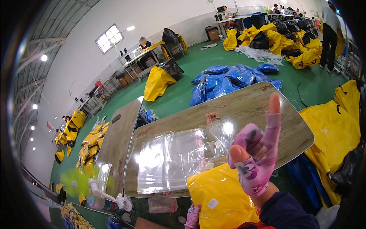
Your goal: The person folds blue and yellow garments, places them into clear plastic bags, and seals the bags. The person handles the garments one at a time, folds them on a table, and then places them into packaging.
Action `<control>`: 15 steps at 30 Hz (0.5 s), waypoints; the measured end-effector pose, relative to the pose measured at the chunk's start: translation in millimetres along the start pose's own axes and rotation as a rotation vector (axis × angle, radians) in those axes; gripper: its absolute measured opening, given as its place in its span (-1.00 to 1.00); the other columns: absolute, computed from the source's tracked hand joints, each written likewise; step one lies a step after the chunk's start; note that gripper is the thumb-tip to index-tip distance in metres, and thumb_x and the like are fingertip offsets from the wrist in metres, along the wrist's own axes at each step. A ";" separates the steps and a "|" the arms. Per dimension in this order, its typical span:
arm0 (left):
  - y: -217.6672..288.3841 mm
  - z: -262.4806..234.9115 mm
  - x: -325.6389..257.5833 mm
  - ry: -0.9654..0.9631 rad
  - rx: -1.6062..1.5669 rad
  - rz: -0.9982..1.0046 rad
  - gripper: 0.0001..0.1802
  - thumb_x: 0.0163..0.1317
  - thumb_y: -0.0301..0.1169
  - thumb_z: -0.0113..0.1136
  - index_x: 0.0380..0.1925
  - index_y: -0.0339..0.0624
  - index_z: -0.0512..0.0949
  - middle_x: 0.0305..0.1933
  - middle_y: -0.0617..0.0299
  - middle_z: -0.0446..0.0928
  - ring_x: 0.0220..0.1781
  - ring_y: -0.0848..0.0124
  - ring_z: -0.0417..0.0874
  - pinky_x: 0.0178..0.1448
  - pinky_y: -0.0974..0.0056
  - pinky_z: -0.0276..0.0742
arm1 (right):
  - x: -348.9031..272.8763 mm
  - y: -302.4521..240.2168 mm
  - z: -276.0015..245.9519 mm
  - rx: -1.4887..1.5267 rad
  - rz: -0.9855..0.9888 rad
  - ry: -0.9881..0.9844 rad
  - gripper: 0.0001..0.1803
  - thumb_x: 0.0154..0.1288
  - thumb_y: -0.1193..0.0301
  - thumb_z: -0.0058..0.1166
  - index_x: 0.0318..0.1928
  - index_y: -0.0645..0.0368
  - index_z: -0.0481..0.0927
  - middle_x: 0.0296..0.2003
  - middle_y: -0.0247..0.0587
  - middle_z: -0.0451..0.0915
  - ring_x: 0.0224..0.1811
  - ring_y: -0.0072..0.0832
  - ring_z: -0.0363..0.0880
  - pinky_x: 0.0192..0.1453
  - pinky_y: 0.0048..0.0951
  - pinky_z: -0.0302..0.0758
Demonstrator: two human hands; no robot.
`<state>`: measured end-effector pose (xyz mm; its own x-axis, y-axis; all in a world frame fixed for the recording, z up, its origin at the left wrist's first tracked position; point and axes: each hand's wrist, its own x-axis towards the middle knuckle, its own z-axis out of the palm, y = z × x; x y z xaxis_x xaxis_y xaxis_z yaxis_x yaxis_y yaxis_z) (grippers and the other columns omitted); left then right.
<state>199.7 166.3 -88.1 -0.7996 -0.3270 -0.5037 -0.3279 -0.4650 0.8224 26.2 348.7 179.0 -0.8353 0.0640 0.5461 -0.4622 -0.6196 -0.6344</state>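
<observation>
My right hand (254, 156), in a pink patterned glove with bare fingertips, is raised over the table's right part. Its index finger points straight up, the thumb stands apart, the other fingers are bent, and nothing is in it. At the lower edge, my left hand (192, 216), gloved alike, grips the left side of a folded yellow bundle (225, 191) with a small white label. Much of that hand is hidden or cut off by the frame. Beyond the bundle, clear plastic bags (156, 164) lie flat and overlapping on the wood-look table (244, 103).
A second table (118, 129) adjoins at left, with a small green fan (78, 183) near it. Blue packed bundles (228, 78) are heaped beyond the table. Yellow material (331, 133) hangs at right. Farther off, people sit at sewing tables; one person (331, 36) stands at far right.
</observation>
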 end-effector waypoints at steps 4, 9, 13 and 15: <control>-9.8 -13.2 12.1 -0.081 -0.064 0.049 -0.46 0.30 -0.20 0.20 0.17 -0.27 0.36 0.07 0.14 0.55 0.01 0.34 0.61 0.08 0.27 0.56 | 5.4 -7.3 -0.8 0.017 -0.096 0.005 0.11 0.19 0.38 0.26 0.50 -0.05 -0.32 -0.46 -0.42 0.40 -0.61 -0.74 0.32 -0.58 -0.71 0.30; -21.3 -25.7 24.1 -0.055 -0.001 0.084 -0.48 0.28 -0.16 0.23 0.12 -0.26 0.41 0.03 0.15 0.57 -0.02 0.35 0.61 0.05 0.28 0.55 | 11.2 -16.7 0.0 0.102 0.017 -0.052 0.11 0.19 0.53 0.21 0.50 -0.07 -0.36 -0.44 -0.45 0.39 -0.50 -0.76 0.31 -0.39 -0.70 0.32; -14.4 -12.0 23.2 -0.084 -0.038 0.080 -0.47 0.27 -0.16 0.25 0.11 -0.26 0.41 0.01 0.17 0.57 -0.05 0.38 0.61 0.03 0.30 0.55 | 12.3 -14.4 -10.9 -0.027 0.223 -0.279 0.08 0.18 0.55 0.23 0.50 -0.04 -0.27 -0.40 -0.44 0.44 -0.39 -0.74 0.39 -0.23 -0.69 0.36; -19.4 -20.0 24.1 -0.069 -0.030 0.091 -0.48 0.26 -0.19 0.25 0.10 -0.27 0.41 -0.02 0.20 0.58 -0.05 0.40 0.61 0.02 0.31 0.55 | 10.3 3.6 -26.6 -0.096 0.371 -0.364 -0.02 0.19 0.53 0.24 0.49 0.03 -0.10 -0.37 -0.40 0.48 -0.35 -0.72 0.42 -0.19 -0.68 0.38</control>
<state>196.9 151.0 -121.5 -0.8585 -0.3121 -0.4070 -0.2377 -0.4610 0.8549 8.0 367.9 167.9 -0.7983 -0.4325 0.4191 -0.1947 -0.4731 -0.8592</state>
